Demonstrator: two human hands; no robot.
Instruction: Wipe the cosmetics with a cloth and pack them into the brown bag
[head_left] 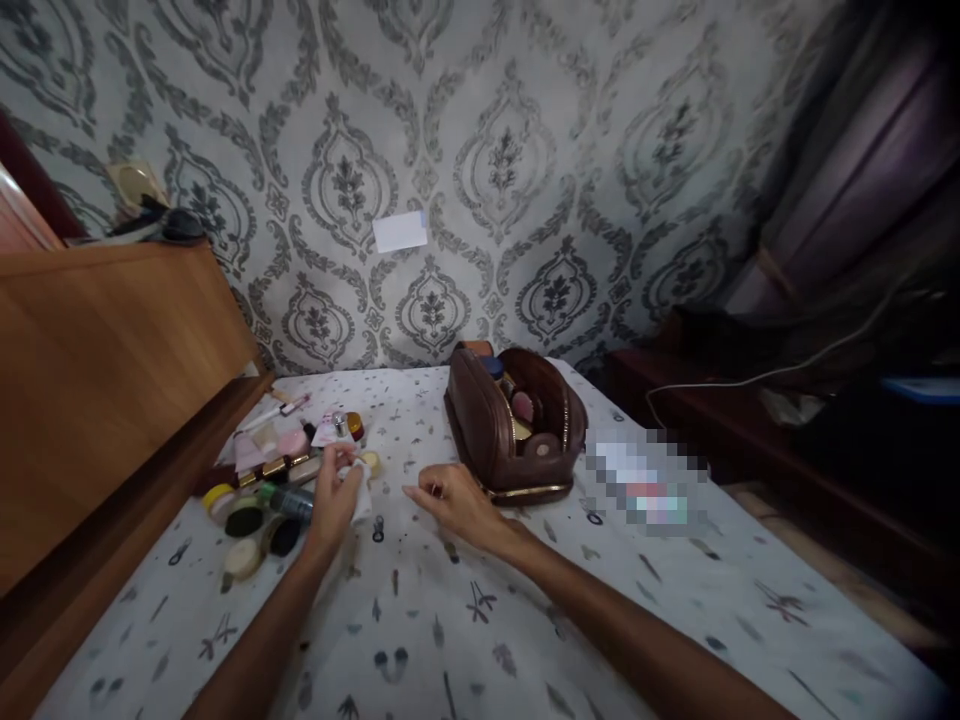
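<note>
My left hand (337, 490) is closed on a white cloth or tissue (361, 497), beside a small pale-yellow round item (371, 462). Left of that hand lies a cluster of cosmetics, with a dark bottle with a green cap (289, 502), a yellow-rimmed jar (218, 500) and a cream-lidded jar (244, 559). My right hand (450, 497) hovers over the patterned sheet with curled fingers, and whether something tiny is between them is hidden. Just behind it, a brown cosmetic bag (480, 430) stands unzipped, holding several items, among them a pink one (523, 406).
A wooden headboard or cabinet (112, 380) borders the left side. At the right lies a pixelated item (645, 485) on the sheet (465, 640). A white cable (750, 382) crosses dark furniture. Patterned wallpaper (502, 170) rises behind, bearing a white card (400, 232).
</note>
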